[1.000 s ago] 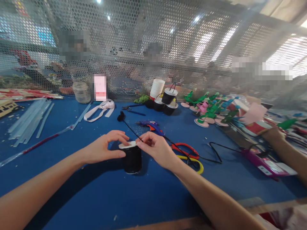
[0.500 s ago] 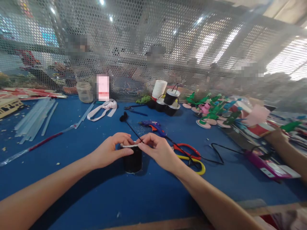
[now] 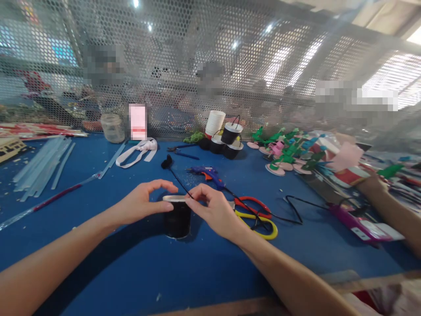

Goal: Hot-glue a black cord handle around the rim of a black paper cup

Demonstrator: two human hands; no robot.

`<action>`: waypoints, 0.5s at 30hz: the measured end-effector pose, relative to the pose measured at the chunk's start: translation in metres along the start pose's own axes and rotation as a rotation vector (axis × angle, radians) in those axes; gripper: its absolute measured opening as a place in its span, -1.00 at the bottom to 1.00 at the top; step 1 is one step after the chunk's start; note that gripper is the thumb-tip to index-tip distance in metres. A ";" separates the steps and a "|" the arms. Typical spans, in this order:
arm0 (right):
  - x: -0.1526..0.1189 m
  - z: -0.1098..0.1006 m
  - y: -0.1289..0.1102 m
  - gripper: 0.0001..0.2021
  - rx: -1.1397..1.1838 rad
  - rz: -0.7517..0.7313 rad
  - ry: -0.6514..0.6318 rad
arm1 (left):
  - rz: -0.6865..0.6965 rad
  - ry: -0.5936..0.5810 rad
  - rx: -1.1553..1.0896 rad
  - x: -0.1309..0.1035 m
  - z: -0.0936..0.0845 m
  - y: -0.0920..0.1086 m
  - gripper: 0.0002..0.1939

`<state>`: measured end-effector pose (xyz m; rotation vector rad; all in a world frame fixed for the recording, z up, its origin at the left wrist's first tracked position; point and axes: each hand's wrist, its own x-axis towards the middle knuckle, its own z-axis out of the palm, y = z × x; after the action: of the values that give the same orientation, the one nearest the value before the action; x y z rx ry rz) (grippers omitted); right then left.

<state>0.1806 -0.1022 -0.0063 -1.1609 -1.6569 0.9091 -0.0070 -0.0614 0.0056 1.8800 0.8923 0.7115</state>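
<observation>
A small cup [image 3: 177,221] with a black side and a white rim stands upright on the blue table in front of me. My left hand [image 3: 144,202] is at its left, thumb and fingers spread apart, the thumb tip overlapping the cup's front just below the rim. With thumb and fingertips, my right hand [image 3: 212,208] pinches a thin black cord [image 3: 179,181] at the right side of the rim; whether it also grips the rim I cannot tell. The cord slants up and left to a dark tangled end [image 3: 166,162]. The inside of the cup is mostly hidden.
Beyond lie a blue glue gun [image 3: 207,173] and pliers [image 3: 184,152]. Red-and-yellow-handled scissors [image 3: 270,230] lie under my right wrist. Finished black cups [image 3: 232,134] stand by stacked white cups [image 3: 215,123]. A purple power strip [image 3: 355,224] and another person's arm [image 3: 391,206] are right.
My left fingers have lifted off the rim and spread apart, showing more of the white edge. My right hand stays pinched at the rim. The view has shifted slightly.
</observation>
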 end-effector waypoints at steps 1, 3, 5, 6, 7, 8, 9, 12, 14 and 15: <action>0.000 0.000 0.000 -0.86 -0.006 0.002 0.002 | -0.021 0.064 -0.039 0.001 -0.002 0.001 -0.74; 0.000 0.000 0.001 -0.86 -0.010 0.010 0.009 | -0.054 0.252 -0.110 0.003 -0.004 0.002 -0.83; 0.000 0.000 0.001 -0.85 -0.009 0.016 0.010 | -0.073 0.434 -0.170 0.006 -0.006 -0.001 -0.87; 0.000 0.000 0.002 -0.84 -0.009 0.021 0.008 | -0.080 0.483 -0.211 0.007 -0.006 -0.003 -0.87; 0.000 0.000 0.002 -0.84 -0.010 0.026 0.008 | -0.076 0.513 -0.279 0.008 -0.006 -0.005 -0.87; 0.001 -0.001 0.002 -0.83 -0.012 0.025 0.009 | -0.080 0.521 -0.364 0.009 -0.005 -0.006 -0.87; 0.001 -0.001 0.003 -0.83 -0.013 0.020 0.012 | -0.092 0.518 -0.454 0.010 -0.004 -0.008 -0.85; 0.001 -0.005 0.004 -0.82 -0.017 -0.007 0.030 | -0.163 0.485 -0.673 0.011 -0.001 -0.009 -0.78; 0.001 -0.008 0.004 -0.83 -0.028 -0.018 0.044 | -0.204 0.466 -0.719 0.011 0.000 -0.009 -0.79; 0.001 -0.009 0.004 -0.83 -0.040 -0.022 0.050 | -0.218 0.464 -0.716 0.011 0.001 -0.008 -0.83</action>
<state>0.1898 -0.0988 -0.0070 -1.1802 -1.6512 0.8304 -0.0022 -0.0497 -0.0011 0.9844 0.9398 1.1693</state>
